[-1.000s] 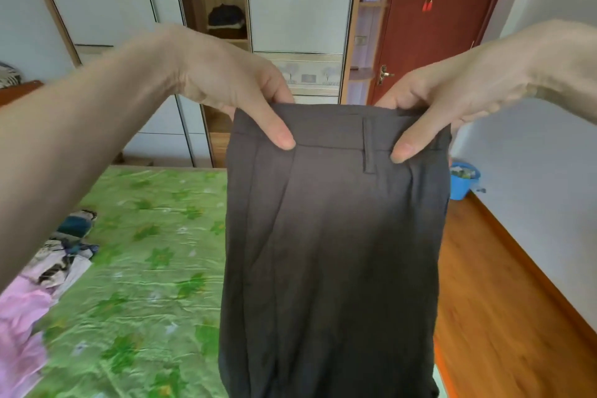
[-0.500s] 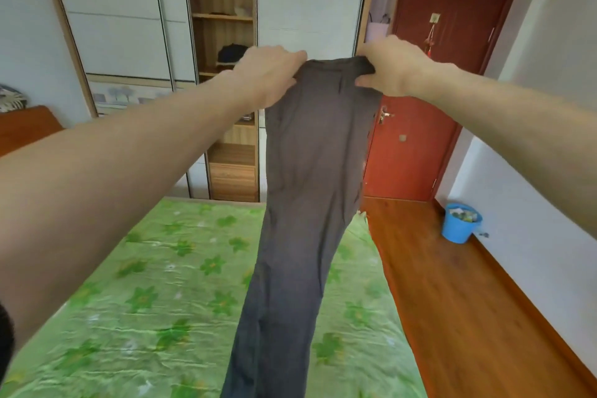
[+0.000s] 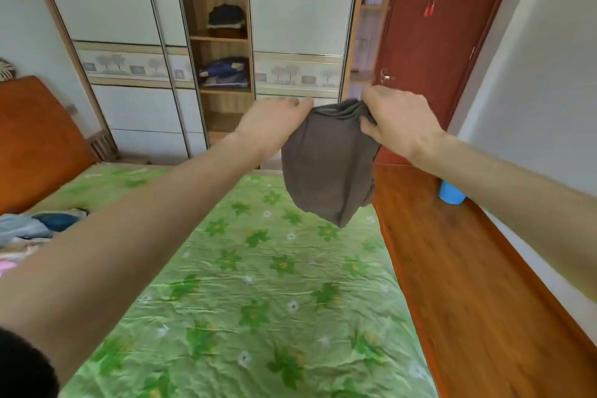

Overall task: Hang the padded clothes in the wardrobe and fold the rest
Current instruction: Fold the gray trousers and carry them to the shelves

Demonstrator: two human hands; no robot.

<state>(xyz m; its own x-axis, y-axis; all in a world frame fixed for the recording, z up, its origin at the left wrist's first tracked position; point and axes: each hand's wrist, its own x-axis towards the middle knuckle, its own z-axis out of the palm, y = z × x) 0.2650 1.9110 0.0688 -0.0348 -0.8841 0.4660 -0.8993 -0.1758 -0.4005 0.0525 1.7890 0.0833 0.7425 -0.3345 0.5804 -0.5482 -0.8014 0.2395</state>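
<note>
Dark grey trousers [image 3: 326, 165], folded into a short bundle, hang in the air over the far end of the bed [image 3: 258, 284]. My left hand [image 3: 271, 126] grips their top edge on the left side. My right hand [image 3: 397, 123] pinches the top edge on the right, thumb in front. Both arms are stretched forward. The wardrobe [image 3: 297, 10] stands behind, with an open shelf column [image 3: 223, 42] holding folded clothes.
A pile of clothes [image 3: 35, 229] lies at the bed's left edge. An orange headboard [image 3: 35, 139] is at left. A red door [image 3: 429, 42] and a blue bin [image 3: 452, 195] stand on the wooden floor [image 3: 468, 284] to the right.
The trousers hung at full length half a second ago; now they are doubled up into a short bundle. Both hands have dropped lower and further out over the bed.
</note>
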